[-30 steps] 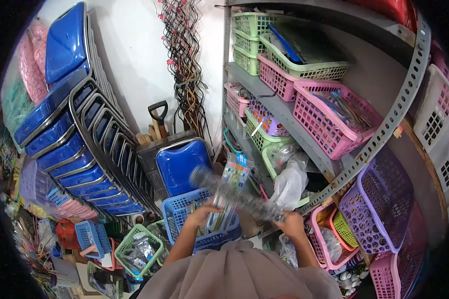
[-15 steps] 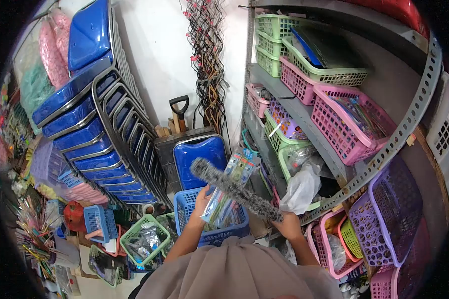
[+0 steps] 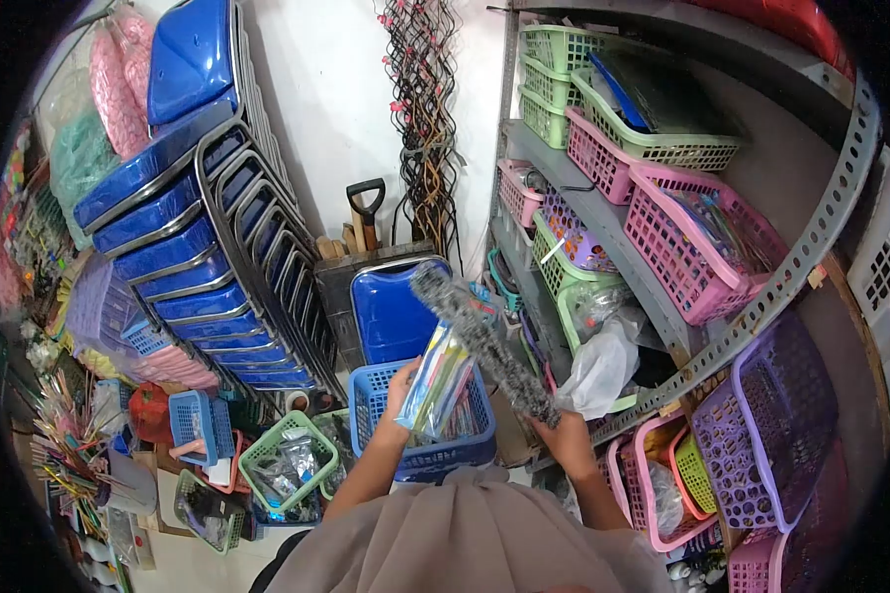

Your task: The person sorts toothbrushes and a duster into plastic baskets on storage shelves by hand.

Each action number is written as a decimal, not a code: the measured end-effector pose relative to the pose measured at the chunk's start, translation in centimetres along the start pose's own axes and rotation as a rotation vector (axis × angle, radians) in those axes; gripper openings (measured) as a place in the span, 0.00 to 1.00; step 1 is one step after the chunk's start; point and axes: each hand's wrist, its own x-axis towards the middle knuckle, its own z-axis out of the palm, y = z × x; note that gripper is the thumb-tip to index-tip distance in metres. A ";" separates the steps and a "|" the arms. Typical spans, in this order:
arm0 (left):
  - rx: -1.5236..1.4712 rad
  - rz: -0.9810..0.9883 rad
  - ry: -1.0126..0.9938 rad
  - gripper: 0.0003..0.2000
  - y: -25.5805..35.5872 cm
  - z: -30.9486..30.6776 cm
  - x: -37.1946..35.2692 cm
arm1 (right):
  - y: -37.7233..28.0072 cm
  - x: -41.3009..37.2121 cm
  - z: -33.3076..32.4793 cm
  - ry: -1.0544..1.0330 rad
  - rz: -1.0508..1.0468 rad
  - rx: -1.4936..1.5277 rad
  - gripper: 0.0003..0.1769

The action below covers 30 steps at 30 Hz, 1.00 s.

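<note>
In the head view, my left hand (image 3: 399, 393) is closed on the edge of a clear plastic packet (image 3: 433, 391) of long, thin, brightly coloured items, held tilted over a blue basket (image 3: 435, 466). My right hand (image 3: 568, 437) grips the lower end of a fuzzy grey duster (image 3: 487, 348). The duster slants up and to the left, and its shaft overlaps the upper right of the packet. More packets lie inside the blue basket, partly hidden by the one I hold.
Stacked blue chairs (image 3: 173, 267) rise on the left, and a blue folded seat (image 3: 396, 306) leans behind the basket. Grey metal shelves (image 3: 603, 232) with green and pink baskets (image 3: 682, 232) stand on the right. A green basket (image 3: 289, 463) sits low at left.
The duster has shifted slightly right and up, and stands steeper. The packet in my left hand has turned more upright. The whole view has shifted a little.
</note>
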 end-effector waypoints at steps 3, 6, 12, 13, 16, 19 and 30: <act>-0.033 0.045 -0.015 0.22 -0.6 -7.6 4.9 | -2.0 -0.6 -2.5 -0.289 -0.165 -0.169 0.18; 0.310 0.305 -0.012 0.23 -1.2 -6.0 4.2 | -3.3 0.0 -3.7 -0.081 -0.106 -0.056 0.19; -0.048 0.078 -0.177 0.22 -0.9 -4.3 3.4 | -3.1 -0.1 -3.3 -0.264 -0.151 -0.150 0.22; 0.222 0.271 -0.080 0.22 -1.3 -11.2 7.4 | -3.2 0.1 -3.3 -0.446 -0.134 -0.263 0.25; 0.067 0.038 -0.077 0.23 0.1 -4.2 2.1 | -3.6 0.8 -1.8 -0.027 -0.100 -0.103 0.19; 0.045 0.100 -0.143 0.25 0.1 -4.8 2.6 | -2.2 0.8 0.2 -0.190 -0.158 -0.139 0.20; -0.119 -0.011 -0.347 0.29 1.3 -5.0 1.1 | -3.8 0.9 1.2 -0.356 -0.335 -0.049 0.19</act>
